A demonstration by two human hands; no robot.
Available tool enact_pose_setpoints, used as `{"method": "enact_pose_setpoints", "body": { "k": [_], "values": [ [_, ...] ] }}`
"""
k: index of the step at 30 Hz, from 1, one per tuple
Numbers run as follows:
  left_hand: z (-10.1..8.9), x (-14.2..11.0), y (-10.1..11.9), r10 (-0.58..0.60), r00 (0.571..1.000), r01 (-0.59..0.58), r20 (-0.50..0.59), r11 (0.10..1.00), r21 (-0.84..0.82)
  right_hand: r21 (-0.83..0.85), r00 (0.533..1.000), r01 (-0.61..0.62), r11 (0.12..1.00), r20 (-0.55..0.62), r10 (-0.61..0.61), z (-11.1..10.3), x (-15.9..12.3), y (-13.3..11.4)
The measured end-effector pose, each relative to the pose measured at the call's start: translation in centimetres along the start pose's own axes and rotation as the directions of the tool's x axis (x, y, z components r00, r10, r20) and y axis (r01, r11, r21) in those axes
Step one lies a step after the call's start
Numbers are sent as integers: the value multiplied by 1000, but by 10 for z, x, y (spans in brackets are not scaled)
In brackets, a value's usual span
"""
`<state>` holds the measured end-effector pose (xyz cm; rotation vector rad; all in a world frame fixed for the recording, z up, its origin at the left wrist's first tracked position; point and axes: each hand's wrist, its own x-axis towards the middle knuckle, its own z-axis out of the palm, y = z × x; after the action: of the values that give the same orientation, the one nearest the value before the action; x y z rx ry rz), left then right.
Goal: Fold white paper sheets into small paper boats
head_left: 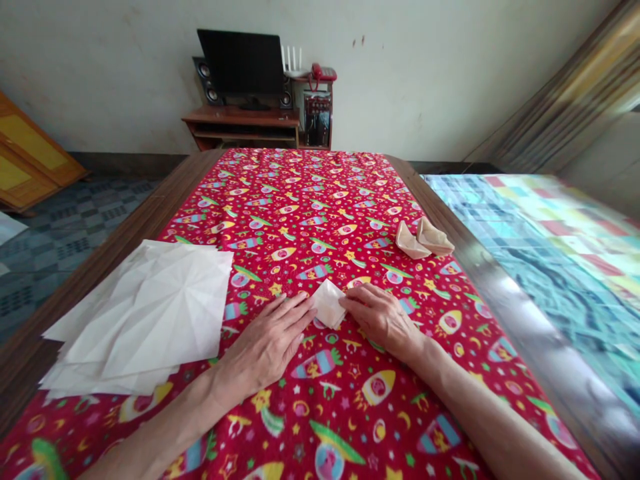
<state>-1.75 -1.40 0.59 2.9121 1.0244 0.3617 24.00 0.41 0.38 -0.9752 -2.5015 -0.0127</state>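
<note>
A small folded white paper point(329, 303) lies on the red patterned tablecloth point(310, 213) between my hands. My left hand point(267, 343) rests flat on the cloth with its fingers stretched out, the fingertips touching the paper's left edge. My right hand point(380, 317) has its fingers curled and pressed on the paper's right edge. A stack of creased white paper sheets point(145, 313) lies to the left of my left hand. Two folded paper boats point(424, 240) sit on the cloth at the far right.
The wooden table edge point(465, 247) runs along the right, with a bed in a coloured checked cover point(540, 253) beside it. A desk with a monitor point(243, 63), speakers and a red telephone stands against the far wall. A yellow wooden panel point(25, 153) leans at the left.
</note>
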Motion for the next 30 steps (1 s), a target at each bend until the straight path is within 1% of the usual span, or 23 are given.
{"method": "enact_pose_setpoints", "body": {
  "k": [3,7,10,12,15,17,19,21,27,30],
  "values": [
    [-1,3,2,16,999,-15,31,999,-38,-43,999,36,998,13,-35,0,-1,0],
    [-2,8,5,39,999,-36,31,995,-97,-59,999,33,998,-6,-34,1,-2,1],
    [1,10,6,52,999,-53,-8,990,-128,-90,1000,28,996,1,-28,2,-3,2],
    [5,10,4,53,997,-61,-55,986,-158,-126,1000,27,992,17,-25,2,-4,1],
    [14,11,0,19,987,-55,-157,973,-225,-157,999,47,986,30,-43,0,-3,-1],
    [19,12,-2,-16,978,-42,-208,961,-272,-140,998,69,988,18,-67,-2,-2,-2],
    [22,14,-2,-38,974,-31,-224,954,-299,-101,997,74,992,-18,-76,-3,-1,-3],
    [21,15,-2,-47,975,-21,-215,952,-306,-64,997,69,996,-36,-72,-2,-1,-2],
    [17,16,-1,-56,977,-10,-205,951,-308,-15,989,121,992,88,-120,-1,-2,-2],
    [17,16,-1,-55,978,-9,-202,951,-308,-18,989,107,994,104,-105,-1,-3,-3]
  ]
}}
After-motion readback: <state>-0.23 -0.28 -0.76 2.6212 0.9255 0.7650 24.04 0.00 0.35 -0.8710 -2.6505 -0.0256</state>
